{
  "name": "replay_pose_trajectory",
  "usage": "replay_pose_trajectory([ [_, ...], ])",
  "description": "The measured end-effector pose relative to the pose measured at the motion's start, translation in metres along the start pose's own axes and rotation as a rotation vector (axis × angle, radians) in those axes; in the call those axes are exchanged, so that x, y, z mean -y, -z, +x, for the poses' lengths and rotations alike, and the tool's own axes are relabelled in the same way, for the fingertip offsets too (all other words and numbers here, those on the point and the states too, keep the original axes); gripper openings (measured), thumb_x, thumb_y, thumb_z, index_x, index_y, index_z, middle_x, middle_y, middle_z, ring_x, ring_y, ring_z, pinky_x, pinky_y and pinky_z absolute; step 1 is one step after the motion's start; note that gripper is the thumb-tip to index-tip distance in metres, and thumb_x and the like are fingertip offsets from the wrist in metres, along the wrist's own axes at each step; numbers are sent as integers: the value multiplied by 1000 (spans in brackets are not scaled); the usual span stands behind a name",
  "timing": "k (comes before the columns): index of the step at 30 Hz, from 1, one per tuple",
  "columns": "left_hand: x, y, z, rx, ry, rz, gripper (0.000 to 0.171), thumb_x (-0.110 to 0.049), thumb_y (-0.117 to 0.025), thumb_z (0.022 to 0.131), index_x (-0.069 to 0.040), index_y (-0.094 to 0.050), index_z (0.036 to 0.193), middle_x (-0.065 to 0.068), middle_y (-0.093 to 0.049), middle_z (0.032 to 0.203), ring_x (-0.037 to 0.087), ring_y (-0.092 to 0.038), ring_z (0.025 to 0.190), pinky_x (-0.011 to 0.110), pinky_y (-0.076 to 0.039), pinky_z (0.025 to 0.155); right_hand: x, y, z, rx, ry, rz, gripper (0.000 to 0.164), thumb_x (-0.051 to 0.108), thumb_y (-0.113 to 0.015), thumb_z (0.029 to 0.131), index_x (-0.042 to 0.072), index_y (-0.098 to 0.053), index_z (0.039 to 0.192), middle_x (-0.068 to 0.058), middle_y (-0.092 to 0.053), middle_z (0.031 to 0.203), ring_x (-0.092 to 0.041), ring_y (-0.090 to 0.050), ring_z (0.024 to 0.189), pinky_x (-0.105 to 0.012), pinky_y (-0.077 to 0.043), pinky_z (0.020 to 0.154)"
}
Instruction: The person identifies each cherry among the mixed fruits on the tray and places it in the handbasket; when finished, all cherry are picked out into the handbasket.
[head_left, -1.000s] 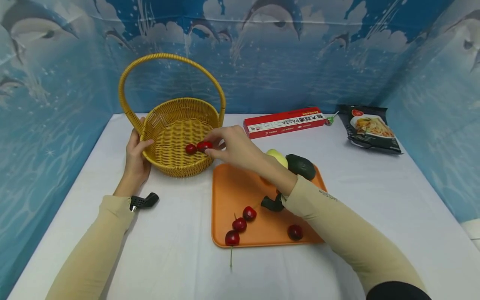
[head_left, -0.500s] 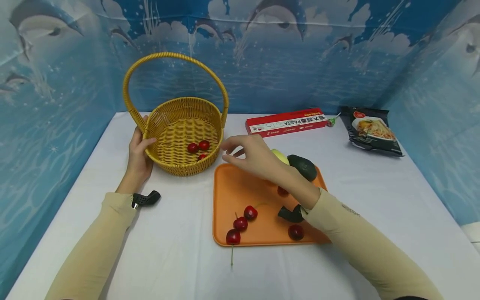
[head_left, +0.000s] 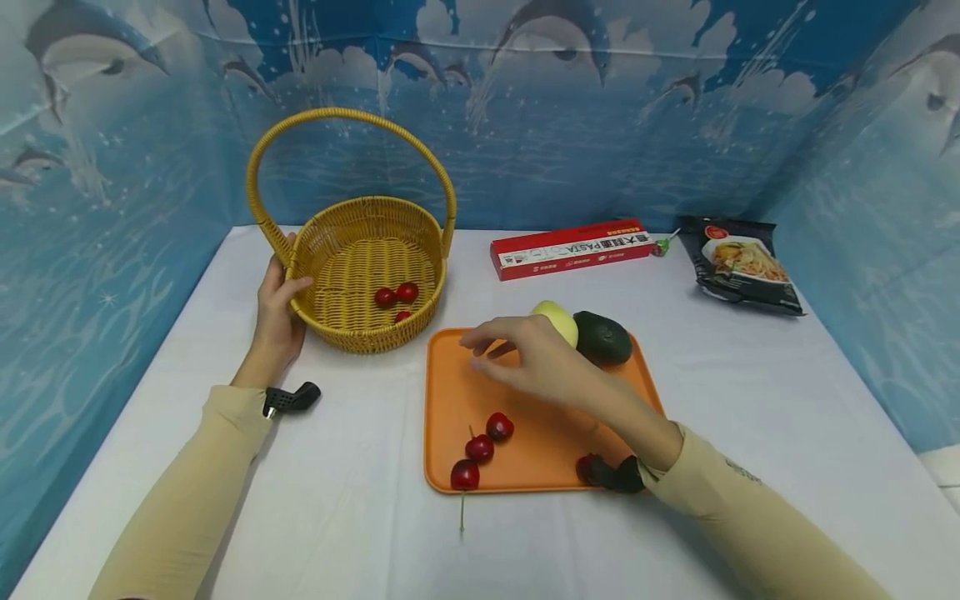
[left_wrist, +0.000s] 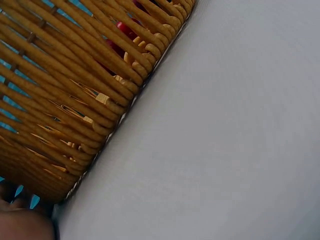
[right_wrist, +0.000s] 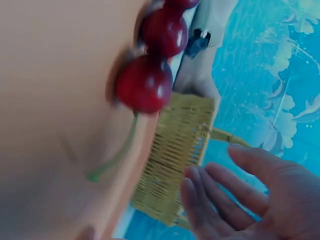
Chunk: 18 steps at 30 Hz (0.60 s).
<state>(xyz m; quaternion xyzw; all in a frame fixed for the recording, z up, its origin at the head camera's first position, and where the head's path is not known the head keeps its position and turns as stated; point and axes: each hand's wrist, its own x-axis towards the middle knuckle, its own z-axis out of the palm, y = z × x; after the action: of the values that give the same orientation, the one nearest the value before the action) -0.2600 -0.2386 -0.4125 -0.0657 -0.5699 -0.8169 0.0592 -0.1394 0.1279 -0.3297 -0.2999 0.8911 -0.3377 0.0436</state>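
Basket [head_left: 360, 340] gripped by part-hidden left hand [head_left: 277, 321], fingers [head_left: 492, 328] of right hand [head_left: 536, 358] relaxed, one cherry [head_left: 582, 467] partly covered by wrist camera [head_left: 618, 476]

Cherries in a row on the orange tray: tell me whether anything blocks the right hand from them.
Nothing visible does: in the head view, only bare orange tray shows between the right hand and the three cherries in a row.

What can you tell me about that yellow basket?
The basket is round, golden yellow and woven, wicker by its look, with one tall, upright handle arching over it. It stands on the white table, left of the orange tray. Three red cherries show inside, toward its right side. The left hand grips its left rim.
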Motion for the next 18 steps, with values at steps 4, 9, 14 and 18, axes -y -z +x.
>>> replay_pose_trajectory([
  [4, 1, -3, 1, 17, -7, 5, 65, 1, -44, 94, -21, -34, 154, 5, -30, 158, 25, -28, 146, 38, -24, 121, -3, -5, -14, 38, -18, 20, 32, 25, -74, 89, 20, -70, 120, 9, -72, 110, -7, -65, 101, -31, -55, 91],
  [9, 1, -5, 1, 22, -6, 2, 66, 2, -44, 94, -21, -32, 155, 6, -29, 159, 26, -28, 146, 39, -23, 121, -5, -8, -28, 140, -80, 36, 41, 30, -75, 88, 21, -67, 126, 9, -69, 121, -11, -63, 109, -36, -54, 95],
  [14, -1, -4, -1, 6, -12, 3, 65, 2, -44, 93, -23, -36, 153, 5, -30, 158, 27, -28, 146, 39, -24, 121, -8, -13, -33, 210, -78, 8, 45, 34, -76, 87, 23, -65, 129, 10, -66, 126, -8, -58, 118, -36, -49, 102],
  [18, -2, -2, -2, 3, -14, 12, 65, 0, -46, 93, -23, -35, 153, 4, -30, 158, 26, -28, 146, 38, -24, 121, -12, -18, -33, 248, -61, -17, 44, 36, -75, 86, 25, -66, 128, 13, -66, 125, -4, -56, 120, -34, -46, 105],
])
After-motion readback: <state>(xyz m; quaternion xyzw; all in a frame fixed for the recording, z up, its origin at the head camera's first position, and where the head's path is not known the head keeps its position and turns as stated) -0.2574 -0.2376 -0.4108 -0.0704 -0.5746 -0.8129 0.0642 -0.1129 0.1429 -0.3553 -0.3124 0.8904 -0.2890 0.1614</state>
